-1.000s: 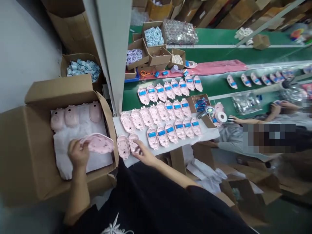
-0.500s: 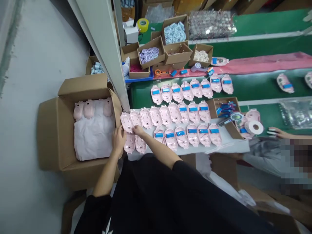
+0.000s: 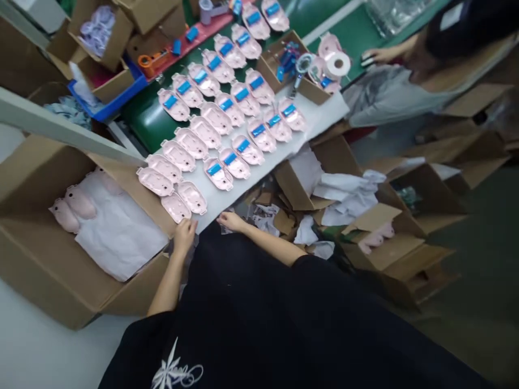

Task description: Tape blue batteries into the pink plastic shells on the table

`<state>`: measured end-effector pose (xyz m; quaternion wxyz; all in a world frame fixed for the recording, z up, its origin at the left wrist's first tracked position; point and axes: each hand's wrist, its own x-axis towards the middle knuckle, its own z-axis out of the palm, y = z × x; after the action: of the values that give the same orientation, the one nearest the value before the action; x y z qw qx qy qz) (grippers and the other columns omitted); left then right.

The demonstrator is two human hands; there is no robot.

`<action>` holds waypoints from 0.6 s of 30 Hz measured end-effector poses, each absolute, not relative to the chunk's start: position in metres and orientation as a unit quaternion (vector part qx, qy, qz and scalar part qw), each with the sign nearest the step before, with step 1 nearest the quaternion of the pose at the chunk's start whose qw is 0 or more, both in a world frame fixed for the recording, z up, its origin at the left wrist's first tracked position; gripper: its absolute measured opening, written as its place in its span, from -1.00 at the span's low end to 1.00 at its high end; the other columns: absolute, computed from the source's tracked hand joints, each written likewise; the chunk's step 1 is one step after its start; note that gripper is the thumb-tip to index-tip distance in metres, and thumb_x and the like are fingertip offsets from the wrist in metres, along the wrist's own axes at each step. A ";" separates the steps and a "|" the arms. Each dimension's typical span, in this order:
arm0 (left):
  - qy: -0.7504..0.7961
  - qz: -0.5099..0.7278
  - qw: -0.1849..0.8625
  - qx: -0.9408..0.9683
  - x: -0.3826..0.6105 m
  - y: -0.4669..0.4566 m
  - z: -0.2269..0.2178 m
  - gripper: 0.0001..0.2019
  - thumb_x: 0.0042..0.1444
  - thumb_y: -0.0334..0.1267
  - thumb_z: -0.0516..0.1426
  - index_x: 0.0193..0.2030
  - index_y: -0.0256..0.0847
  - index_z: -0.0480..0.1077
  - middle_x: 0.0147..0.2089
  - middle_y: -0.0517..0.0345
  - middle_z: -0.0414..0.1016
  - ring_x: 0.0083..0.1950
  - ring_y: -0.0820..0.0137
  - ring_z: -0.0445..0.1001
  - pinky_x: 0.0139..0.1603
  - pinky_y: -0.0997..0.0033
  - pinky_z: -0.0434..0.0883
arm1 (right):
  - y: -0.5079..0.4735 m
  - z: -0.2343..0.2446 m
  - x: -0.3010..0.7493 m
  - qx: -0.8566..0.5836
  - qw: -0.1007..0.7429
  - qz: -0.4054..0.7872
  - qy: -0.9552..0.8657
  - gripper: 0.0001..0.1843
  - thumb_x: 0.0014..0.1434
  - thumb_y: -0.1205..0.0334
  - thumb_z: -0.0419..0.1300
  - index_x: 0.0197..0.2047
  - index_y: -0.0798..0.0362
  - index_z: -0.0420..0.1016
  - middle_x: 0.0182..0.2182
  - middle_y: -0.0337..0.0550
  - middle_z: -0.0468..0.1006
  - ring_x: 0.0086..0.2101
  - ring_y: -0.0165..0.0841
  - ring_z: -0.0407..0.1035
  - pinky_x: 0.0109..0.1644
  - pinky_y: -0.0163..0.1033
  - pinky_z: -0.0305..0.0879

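My left hand (image 3: 185, 233), fingers curled together, is at the table's near left corner, close to the lower end of an empty pink plastic shell (image 3: 175, 206). Whether it touches that shell is unclear. Beside this one lies another empty shell (image 3: 192, 198). My right hand (image 3: 230, 220) is curled shut just off the table's front edge, with nothing visible in it. A row of empty shells (image 3: 155, 181) runs away along the table. Other shells (image 3: 218, 174) carry blue battery packs with thin wires.
Left stands an open carton (image 3: 133, 200) with several pink shells (image 3: 81, 201) on white paper (image 3: 117, 237). A small box (image 3: 312, 97) of blue parts and a white roll (image 3: 338, 66) sit farther along. A co-worker's hand (image 3: 381, 55) rests at right. Cartons (image 3: 389, 237) crowd the floor.
The view has turned and swung toward the right. Both my hands have drawn back from the empty shell at the row's left end to the table's front edge.
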<state>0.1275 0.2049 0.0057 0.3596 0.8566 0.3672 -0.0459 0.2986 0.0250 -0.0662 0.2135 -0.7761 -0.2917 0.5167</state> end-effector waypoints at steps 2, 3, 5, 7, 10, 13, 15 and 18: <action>0.388 -0.064 0.336 0.856 0.114 0.186 0.015 -0.58 0.36 0.03 -0.01 -0.49 -0.11 0.28 -0.27 0.07 0.48 -0.19 0.32 0.46 -0.02 0.35 0.41 | -0.053 -0.084 0.300 -0.784 0.160 0.544 -0.255 -0.65 0.43 0.04 0.15 -0.24 0.06 0.64 -0.28 -0.11 0.69 -0.19 -0.33 0.53 -0.09 -0.38 0.29; 0.399 -0.075 0.322 0.855 0.108 0.170 0.018 -0.56 0.38 0.04 -0.04 -0.50 -0.10 0.26 -0.30 0.08 0.47 -0.22 0.33 0.46 -0.06 0.35 0.41 | -0.090 -0.094 0.301 -0.786 0.146 0.554 -0.232 -0.64 0.42 0.06 0.16 -0.28 0.09 0.65 -0.28 -0.05 0.70 -0.18 -0.29 0.55 -0.09 -0.36 0.30; 0.418 -0.104 0.294 0.853 0.096 0.132 0.020 -0.53 0.40 0.03 -0.12 -0.50 -0.10 0.25 -0.37 0.10 0.45 -0.27 0.32 0.44 -0.14 0.34 0.40 | -0.159 -0.113 0.302 -0.791 0.132 0.569 -0.182 -0.64 0.40 0.11 0.17 -0.32 0.13 0.67 -0.28 0.07 0.70 -0.16 -0.22 0.56 -0.09 -0.32 0.33; 0.418 -0.150 0.275 0.853 0.088 0.090 0.017 -0.52 0.40 0.02 -0.17 -0.50 -0.09 0.24 -0.44 0.12 0.42 -0.32 0.30 0.43 -0.22 0.33 0.38 | -0.215 -0.130 0.300 -0.794 0.130 0.579 -0.131 -0.62 0.41 0.14 0.13 -0.27 0.17 0.69 -0.23 0.13 0.71 -0.14 -0.18 0.57 -0.07 -0.29 0.34; 0.370 -0.246 0.281 0.851 0.088 0.037 0.008 -0.55 0.36 0.04 -0.10 -0.48 -0.10 0.31 -0.45 0.14 0.45 -0.35 0.30 0.47 -0.27 0.35 0.39 | -0.274 -0.149 0.295 -0.796 0.147 0.584 -0.064 -0.59 0.46 0.17 0.04 -0.10 0.20 0.69 -0.09 0.16 0.70 -0.05 -0.17 0.56 0.01 -0.27 0.33; 0.302 -0.344 0.300 0.837 0.108 0.007 -0.022 -0.66 0.32 0.02 0.02 -0.31 -0.11 0.48 -0.37 0.19 0.57 -0.31 0.31 0.55 -0.24 0.38 0.46 | -0.304 -0.172 0.284 -0.787 0.175 0.591 -0.019 -0.59 0.46 0.18 0.01 0.06 0.20 0.64 0.00 0.12 0.68 0.00 -0.17 0.53 0.06 -0.24 0.33; 0.268 -0.394 0.297 0.828 0.134 0.002 -0.069 -0.71 0.35 -0.04 0.05 -0.19 -0.12 0.53 -0.33 0.22 0.60 -0.28 0.34 0.58 -0.20 0.39 0.49 | -0.311 -0.197 0.269 -0.781 0.199 0.592 0.001 -0.59 0.45 0.14 0.05 0.16 0.14 0.58 0.11 0.08 0.63 0.08 -0.15 0.49 0.14 -0.18 0.31; 0.237 -0.438 0.259 0.827 0.181 0.012 -0.186 -0.72 0.39 -0.06 0.10 -0.07 -0.22 0.51 -0.20 0.15 0.60 -0.21 0.37 0.58 -0.12 0.31 0.55 | -0.311 -0.249 0.232 -0.787 0.241 0.568 -0.001 -0.57 0.39 0.09 0.16 0.26 -0.03 0.53 0.32 -0.01 0.46 0.29 -0.06 0.27 0.33 0.02 0.17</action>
<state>0.1806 0.0120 -0.1860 0.2593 0.8274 0.2366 -0.4383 0.2318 -0.3110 -0.2487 0.2406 -0.7868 -0.0015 0.5685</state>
